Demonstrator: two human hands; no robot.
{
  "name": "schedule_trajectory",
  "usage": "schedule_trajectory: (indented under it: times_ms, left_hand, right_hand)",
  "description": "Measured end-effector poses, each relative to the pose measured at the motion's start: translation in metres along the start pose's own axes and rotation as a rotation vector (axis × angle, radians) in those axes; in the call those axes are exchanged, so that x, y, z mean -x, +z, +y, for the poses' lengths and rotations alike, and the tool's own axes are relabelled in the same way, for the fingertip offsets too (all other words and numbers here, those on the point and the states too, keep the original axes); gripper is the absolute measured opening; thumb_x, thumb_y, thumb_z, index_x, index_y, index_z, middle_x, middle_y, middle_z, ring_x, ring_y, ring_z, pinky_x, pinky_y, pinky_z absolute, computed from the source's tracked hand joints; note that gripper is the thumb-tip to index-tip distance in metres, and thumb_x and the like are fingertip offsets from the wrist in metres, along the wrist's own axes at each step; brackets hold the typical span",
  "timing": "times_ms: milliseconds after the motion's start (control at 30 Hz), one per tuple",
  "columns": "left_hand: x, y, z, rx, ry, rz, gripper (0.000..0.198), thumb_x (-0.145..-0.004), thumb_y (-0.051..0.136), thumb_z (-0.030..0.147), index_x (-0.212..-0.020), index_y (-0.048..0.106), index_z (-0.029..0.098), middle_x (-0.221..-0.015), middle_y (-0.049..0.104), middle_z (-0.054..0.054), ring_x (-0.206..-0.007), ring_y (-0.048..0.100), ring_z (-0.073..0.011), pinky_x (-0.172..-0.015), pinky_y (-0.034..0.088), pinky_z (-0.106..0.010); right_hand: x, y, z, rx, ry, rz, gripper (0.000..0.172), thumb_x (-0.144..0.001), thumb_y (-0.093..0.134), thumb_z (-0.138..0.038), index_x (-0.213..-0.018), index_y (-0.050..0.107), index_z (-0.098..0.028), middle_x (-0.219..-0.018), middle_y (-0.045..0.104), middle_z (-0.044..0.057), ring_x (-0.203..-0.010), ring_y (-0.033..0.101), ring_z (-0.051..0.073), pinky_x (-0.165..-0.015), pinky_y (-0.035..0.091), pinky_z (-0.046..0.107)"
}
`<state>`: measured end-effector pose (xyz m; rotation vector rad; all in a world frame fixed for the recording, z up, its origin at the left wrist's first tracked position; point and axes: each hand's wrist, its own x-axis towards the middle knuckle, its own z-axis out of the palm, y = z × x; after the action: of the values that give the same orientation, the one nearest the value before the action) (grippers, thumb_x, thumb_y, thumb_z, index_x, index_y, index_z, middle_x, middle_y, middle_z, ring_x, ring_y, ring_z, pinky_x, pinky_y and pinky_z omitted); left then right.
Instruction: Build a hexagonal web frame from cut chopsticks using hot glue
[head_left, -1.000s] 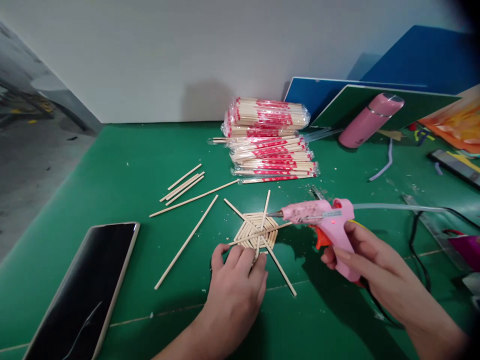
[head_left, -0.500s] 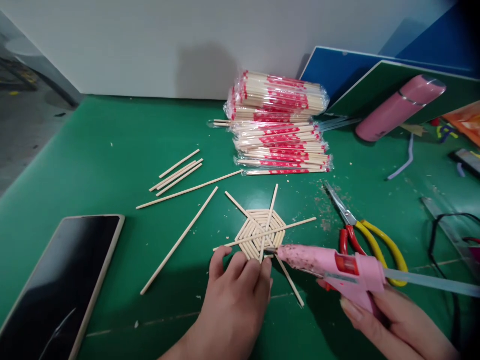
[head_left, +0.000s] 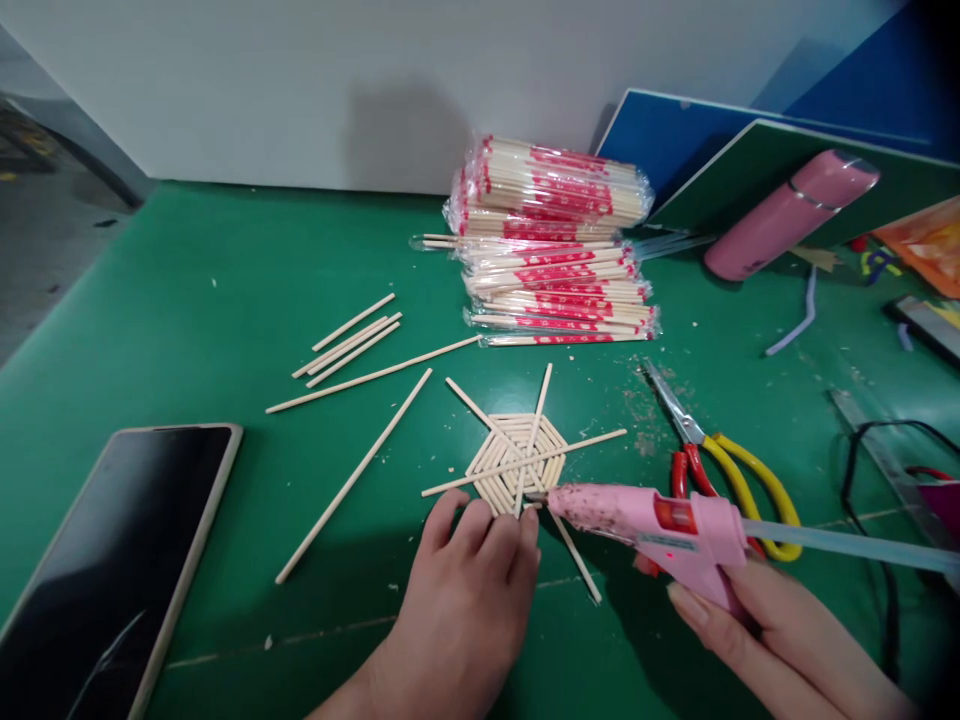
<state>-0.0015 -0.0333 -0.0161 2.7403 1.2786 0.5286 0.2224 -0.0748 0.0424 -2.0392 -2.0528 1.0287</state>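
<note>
Pink plastic glue gun (head_left: 660, 525) meets hexagonal wooden-stick web (head_left: 519, 460).

Both forearms come in from the bottom edge. The left hand (head_left: 469, 590) is palm down at low centre, fingers (head_left: 480, 522) extended forward and slightly spread, tips pressed down, gripping nothing. The right hand (head_left: 757, 625) is at lower right, wrist angled inward toward the other, fingers curled round the handle of a glue gun (head_left: 660, 520). One fingertip shows beneath the body. The hands are near each other but not touching.
</note>
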Motion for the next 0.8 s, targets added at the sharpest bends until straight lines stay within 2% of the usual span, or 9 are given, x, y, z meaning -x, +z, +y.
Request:
schedule_trajectory:
  times_ms: [100,200,333,567,800]
  left_hand:
    - [0.0002,0.0001,0.0002,-0.008,0.000,0.000,0.027,-0.074,0.058,0.021,-0.101,0.057,0.015,-0.072,0.055,0.000,-0.071,0.043,-0.0170,-0.081,0.034,-0.040]
    - [0.0011,0.0009,0.0000,-0.009,0.005,-0.007,0.030,-0.074,0.058,0.021,-0.103,0.056,0.015,-0.072,0.055,0.000,-0.072,0.043,-0.0172,-0.081,0.034,-0.041]
    - [0.0015,0.0018,-0.0006,-0.007,0.010,-0.003,0.030,-0.074,0.058,0.021,-0.103,0.056,0.015,-0.071,0.055,0.000,-0.072,0.043,-0.0171,-0.081,0.034,-0.041]
    - [0.0022,0.0014,0.0002,-0.013,0.016,0.001,0.028,-0.074,0.058,0.021,-0.102,0.057,0.015,-0.069,0.055,0.000,-0.070,0.043,-0.0168,-0.080,0.035,-0.041]
    - [0.0003,0.0020,-0.0007,-0.008,0.018,-0.002,0.027,-0.074,0.058,0.021,-0.101,0.057,0.015,-0.070,0.054,0.001,-0.070,0.043,-0.0166,-0.079,0.035,-0.040]
  right_hand:
    - [-0.0021,0.0008,0.0022,-0.004,-0.008,0.005,0.025,-0.080,0.047,-0.034,-0.103,0.055,-0.027,-0.087,0.065,0.002,-0.078,0.062,0.018,-0.069,0.054,0.026]
    - [-0.0045,0.0019,0.0029,-0.019,-0.038,0.003,0.023,-0.080,0.048,-0.032,-0.102,0.055,-0.027,-0.094,0.064,0.002,-0.082,0.061,0.019,-0.070,0.054,0.026]
    - [-0.0030,0.0024,0.0029,-0.014,-0.006,-0.057,0.019,-0.082,0.044,-0.033,-0.097,0.056,-0.027,-0.096,0.064,0.001,-0.087,0.060,0.018,-0.073,0.053,0.025]
    - [-0.0035,0.0019,0.0025,-0.009,-0.023,-0.035,0.022,-0.081,0.046,-0.031,-0.102,0.053,-0.027,-0.100,0.062,0.001,-0.090,0.059,0.018,-0.076,0.052,0.026]
    - [-0.0047,0.0014,0.0030,-0.023,-0.033,-0.055,0.017,-0.082,0.045,-0.031,-0.093,0.056,-0.025,-0.090,0.064,0.002,-0.083,0.060,0.018,-0.072,0.053,0.026]
